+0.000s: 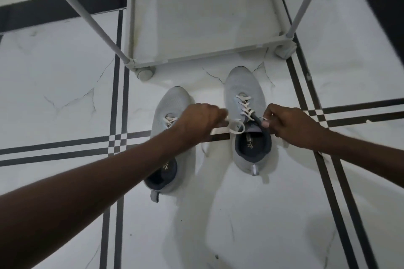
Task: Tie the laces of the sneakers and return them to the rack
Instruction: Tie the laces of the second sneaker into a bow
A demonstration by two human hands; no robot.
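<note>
Two light grey sneakers with dark linings stand on the tiled floor, toes pointing toward the rack. The right sneaker point(244, 89) has white laces point(237, 125) drawn out to both sides, with a loose loop over its tongue. My left hand point(201, 121) is closed on the lace end at the shoe's left side. My right hand point(288, 124) pinches the other lace end at the shoe's right side. The left sneaker point(170, 102) lies partly under my left forearm; its laces show just beside my wrist.
A white shoe rack point(196, 59) stands just beyond the sneakers, its lowest shelf bare, with grey poles point(87, 19) rising toward me and round feet on the floor. The floor is white marble tile with black double stripes point(118, 94).
</note>
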